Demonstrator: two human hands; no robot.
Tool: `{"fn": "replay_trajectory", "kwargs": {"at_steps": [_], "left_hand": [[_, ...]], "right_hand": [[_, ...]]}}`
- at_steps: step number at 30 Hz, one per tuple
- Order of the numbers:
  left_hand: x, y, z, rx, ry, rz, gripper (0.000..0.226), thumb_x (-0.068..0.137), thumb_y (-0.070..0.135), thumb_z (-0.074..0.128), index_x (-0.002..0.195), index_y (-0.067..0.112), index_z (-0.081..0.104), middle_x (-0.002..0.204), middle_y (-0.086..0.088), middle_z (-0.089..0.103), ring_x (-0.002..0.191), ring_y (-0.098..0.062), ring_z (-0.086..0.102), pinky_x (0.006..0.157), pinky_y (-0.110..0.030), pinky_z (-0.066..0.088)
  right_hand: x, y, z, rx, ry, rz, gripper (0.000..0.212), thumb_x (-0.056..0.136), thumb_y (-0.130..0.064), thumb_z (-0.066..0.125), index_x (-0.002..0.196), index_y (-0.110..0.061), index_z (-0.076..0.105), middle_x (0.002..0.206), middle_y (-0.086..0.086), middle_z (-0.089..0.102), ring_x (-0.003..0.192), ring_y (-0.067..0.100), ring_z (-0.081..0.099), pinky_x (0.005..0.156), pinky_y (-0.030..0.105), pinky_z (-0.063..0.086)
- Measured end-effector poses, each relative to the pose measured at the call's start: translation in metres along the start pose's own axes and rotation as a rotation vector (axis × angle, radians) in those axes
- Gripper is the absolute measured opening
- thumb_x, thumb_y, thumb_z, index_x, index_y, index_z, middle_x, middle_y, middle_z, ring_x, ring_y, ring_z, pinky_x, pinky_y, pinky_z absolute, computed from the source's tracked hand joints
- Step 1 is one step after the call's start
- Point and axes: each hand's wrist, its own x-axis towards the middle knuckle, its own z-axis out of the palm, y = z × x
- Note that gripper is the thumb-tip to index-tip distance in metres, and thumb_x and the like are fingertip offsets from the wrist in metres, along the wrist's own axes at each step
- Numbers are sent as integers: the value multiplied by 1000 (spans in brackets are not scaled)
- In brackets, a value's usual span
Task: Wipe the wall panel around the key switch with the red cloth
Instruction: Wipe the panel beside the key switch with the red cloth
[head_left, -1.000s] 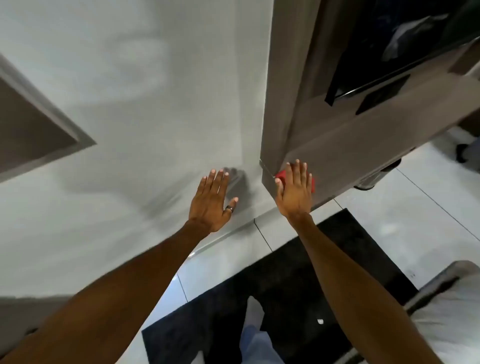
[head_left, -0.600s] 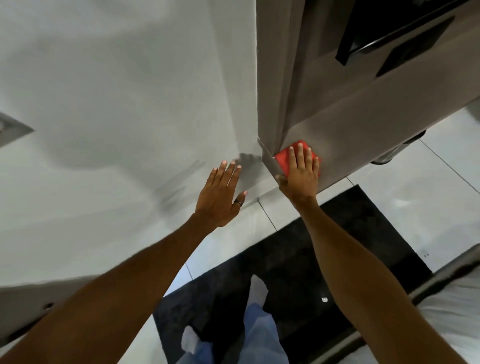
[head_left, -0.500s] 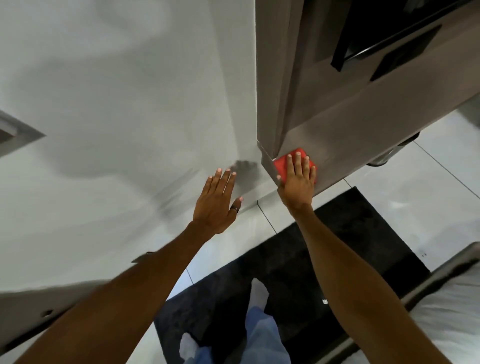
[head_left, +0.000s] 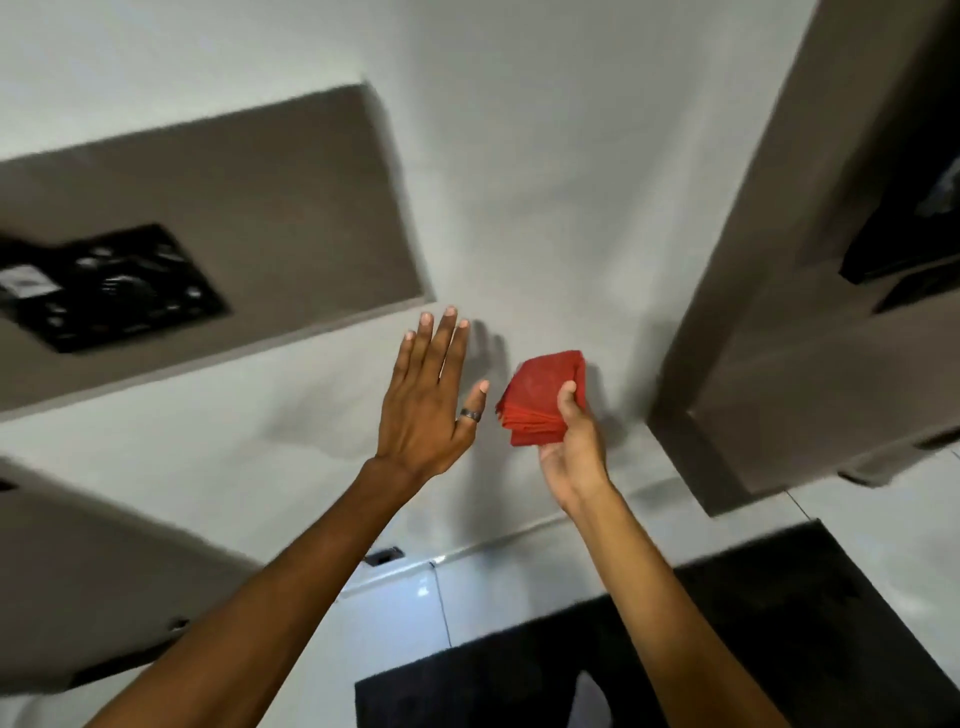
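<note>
My right hand holds a folded red cloth in front of the white wall, thumb across its face. My left hand is flat with fingers spread, a ring on the thumb, just left of the cloth and near the wall. Up to the left is a grey-brown wall panel carrying a black key switch plate, blurred. Neither hand touches that panel; the fingertips of my left hand reach close to its lower right corner.
A brown cabinet column with a dark recessed unit stands at the right. A second grey panel sits at lower left. Below are white floor tiles and a black mat.
My right hand has lifted the red cloth off the brown cabinet and brought it left in front of the white wall. The view swung up and left, bringing the panel and switch plate into sight.
</note>
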Motion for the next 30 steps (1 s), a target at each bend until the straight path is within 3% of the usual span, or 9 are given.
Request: {"fn": "replay_trajectory", "kwargs": {"at_steps": [7, 10, 11, 14, 16, 18, 22, 25, 30], "left_hand": [[-26, -117, -135, 175, 376, -111, 69, 105, 41, 42, 160, 6, 23, 170, -12, 15, 159, -30, 4, 130, -47, 7], [-47, -165, -176, 222, 499, -176, 68, 104, 37, 46, 159, 3, 26, 169, -15, 18, 159, -32, 5, 130, -49, 9], [-54, -182, -189, 241, 532, -189, 67, 104, 36, 46, 159, 3, 25, 168, -16, 18, 159, -33, 5, 130, -50, 9], [-73, -219, -212, 283, 573, -208, 68, 104, 35, 45, 159, 3, 23, 168, -18, 18, 158, -34, 4, 130, -51, 8], [-82, -236, -220, 302, 576, -208, 67, 104, 36, 43, 159, 2, 23, 168, -18, 17, 159, -33, 2, 130, -51, 7], [-86, -248, -223, 314, 572, -195, 67, 104, 37, 42, 158, 1, 25, 168, -17, 18, 159, -32, 2, 130, -50, 7], [-89, -271, -222, 332, 561, -126, 67, 104, 37, 42, 159, 4, 24, 168, -17, 19, 159, -30, 3, 130, -48, 6], [-81, -285, -222, 346, 583, -93, 65, 104, 35, 42, 159, 5, 26, 167, -17, 22, 159, -28, 3, 130, -48, 6], [-63, -307, -222, 359, 598, -33, 62, 104, 31, 41, 158, 5, 28, 166, -18, 24, 159, -25, 0, 131, -44, 2]], "right_hand": [[-69, 18, 185, -164, -129, -491, 61, 102, -48, 60, 157, -27, 46, 154, -5, 57, 139, 17, 58, 118, 50, 50], [-92, 39, 239, -247, -97, -825, 58, 107, -41, 50, 161, -27, 37, 156, -31, 45, 145, -7, 44, 119, 24, 44], [-99, 49, 258, -281, -77, -929, 59, 108, -43, 49, 163, -27, 33, 161, -27, 41, 150, -4, 39, 122, 24, 39], [-111, 80, 295, -474, -103, -1258, 59, 111, -36, 46, 164, -18, 27, 173, -5, 22, 164, 19, 17, 134, 43, 24], [-108, 104, 311, -719, -125, -1438, 58, 110, -26, 51, 163, -12, 29, 173, 7, 22, 163, 30, 17, 132, 54, 26], [-98, 123, 317, -1005, -139, -1530, 61, 108, -31, 53, 162, -12, 31, 171, 14, 24, 162, 37, 18, 128, 63, 28], [-82, 133, 312, -1217, -133, -1611, 76, 106, -63, 29, 165, -17, 25, 174, 11, 17, 164, 35, 11, 133, 55, 14], [-73, 124, 312, -1220, -62, -1746, 65, 110, -52, 29, 162, -14, 34, 172, 12, 28, 162, 33, 20, 134, 49, 14], [-44, 101, 330, -1176, -167, -2120, 56, 107, -31, 41, 159, -12, 41, 167, 12, 39, 159, 31, 32, 134, 52, 16]]}}
